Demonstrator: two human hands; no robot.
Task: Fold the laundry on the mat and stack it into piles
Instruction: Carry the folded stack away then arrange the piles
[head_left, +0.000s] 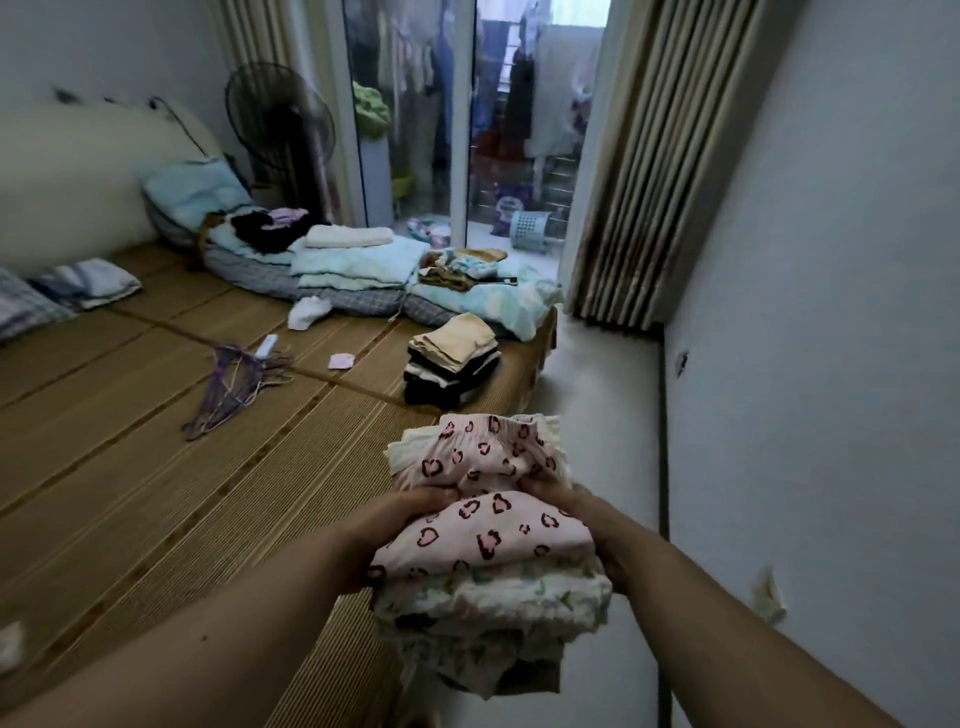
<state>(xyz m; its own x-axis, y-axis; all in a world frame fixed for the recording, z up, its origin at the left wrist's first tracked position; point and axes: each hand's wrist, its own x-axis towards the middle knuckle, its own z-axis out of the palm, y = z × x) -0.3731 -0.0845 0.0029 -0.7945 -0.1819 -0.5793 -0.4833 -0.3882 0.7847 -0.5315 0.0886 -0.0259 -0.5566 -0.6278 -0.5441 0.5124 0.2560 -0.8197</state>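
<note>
Lying on its side far beyond the fingers, a white laundry basket (530, 228) sits on the balcony floor; its inside cannot be seen. Between it and the fingers, a folded pile (451, 364) of beige and black clothes rests on the mat (156, 467), and purple hangers (234, 384) lie further to the left. The left hand (410, 512) and right hand (569, 509) grip a stack of folded clothes (483, 551) from both sides, at the mat's right edge. The fingers (540, 486) curl over its pink heart-print top piece.
</note>
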